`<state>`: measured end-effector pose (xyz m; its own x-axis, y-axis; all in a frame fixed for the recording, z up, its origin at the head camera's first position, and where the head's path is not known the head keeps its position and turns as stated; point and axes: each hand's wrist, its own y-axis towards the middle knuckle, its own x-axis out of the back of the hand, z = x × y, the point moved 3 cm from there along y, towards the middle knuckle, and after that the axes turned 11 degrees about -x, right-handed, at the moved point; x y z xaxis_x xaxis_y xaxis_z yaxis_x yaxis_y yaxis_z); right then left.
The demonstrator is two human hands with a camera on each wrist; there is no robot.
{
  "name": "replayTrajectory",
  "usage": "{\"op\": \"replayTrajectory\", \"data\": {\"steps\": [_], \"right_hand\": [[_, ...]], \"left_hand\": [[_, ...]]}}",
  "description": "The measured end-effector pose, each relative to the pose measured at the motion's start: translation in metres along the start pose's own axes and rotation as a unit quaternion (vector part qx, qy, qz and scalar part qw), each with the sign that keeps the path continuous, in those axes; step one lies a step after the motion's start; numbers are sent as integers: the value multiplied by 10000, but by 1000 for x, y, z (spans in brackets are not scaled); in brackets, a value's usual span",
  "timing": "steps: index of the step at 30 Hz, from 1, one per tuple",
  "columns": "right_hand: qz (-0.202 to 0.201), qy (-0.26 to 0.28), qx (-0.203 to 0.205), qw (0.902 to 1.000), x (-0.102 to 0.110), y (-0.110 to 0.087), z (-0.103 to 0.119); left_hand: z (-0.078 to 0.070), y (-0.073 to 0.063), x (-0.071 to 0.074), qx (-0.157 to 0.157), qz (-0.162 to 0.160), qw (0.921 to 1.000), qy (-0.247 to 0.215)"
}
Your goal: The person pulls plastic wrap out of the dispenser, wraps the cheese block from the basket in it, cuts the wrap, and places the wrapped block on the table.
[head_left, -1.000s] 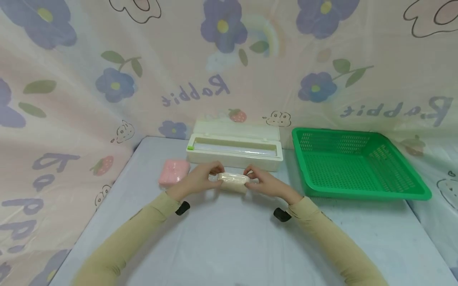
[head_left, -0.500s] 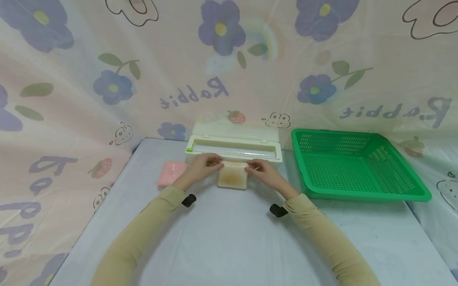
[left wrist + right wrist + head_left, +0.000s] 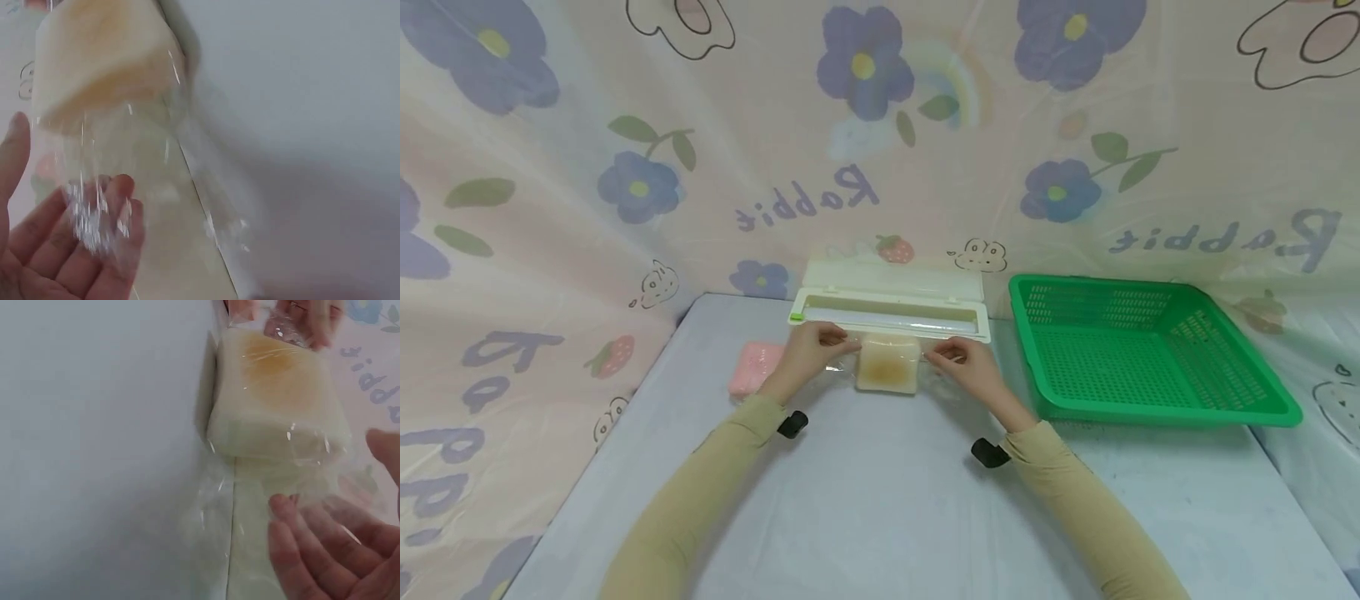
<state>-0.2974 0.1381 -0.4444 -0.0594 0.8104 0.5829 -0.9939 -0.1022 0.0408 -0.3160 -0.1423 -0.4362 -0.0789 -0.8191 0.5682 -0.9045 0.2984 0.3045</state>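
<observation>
A slice of toast (image 3: 887,365), white with a browned middle, stands tilted at the front of a cling film box (image 3: 982,325), wrapped in clear film. Loose film (image 3: 97,219) sticks out past both its sides. On the left, my left hand (image 3: 805,357) has its fingers bent behind the film's end, touching it, with the thumb apart from them in the left wrist view. My right hand (image 3: 972,372) is at the opposite end; in the right wrist view its fingers (image 3: 325,550) lie against the film and the thumb stands away.
A pink wrapped block (image 3: 754,368) lies on the table (image 3: 865,500) left of my left hand. The box's lid (image 3: 891,279) is raised, with a film roll (image 3: 887,318) inside. At the right stands a green basket (image 3: 1157,412). A patterned curtain (image 3: 925,150) hangs behind.
The toast has turned from edge-on to showing its browned face and moved slightly back. My hands have let go of its upper corners and drawn apart to the film's ends.
</observation>
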Motion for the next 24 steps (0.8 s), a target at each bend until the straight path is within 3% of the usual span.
{"op": "replayTrajectory", "data": {"steps": [6,12,21,24], "right_hand": [[119,302,-128,9994,9,-21,-16],[-275,1136,-618,9912,12,-26,-27],[-998,1594,-1414,9719,13,-16,-37],[-1191,1596,-1540,9678,12,-12,-40]], "left_hand": [[15,-22,20,74,20,9999,-141],[23,-27,24,-1,54,9997,-253],[23,-18,18,517,-800,9954,142],[25,-14,17,535,-949,9933,388]]}}
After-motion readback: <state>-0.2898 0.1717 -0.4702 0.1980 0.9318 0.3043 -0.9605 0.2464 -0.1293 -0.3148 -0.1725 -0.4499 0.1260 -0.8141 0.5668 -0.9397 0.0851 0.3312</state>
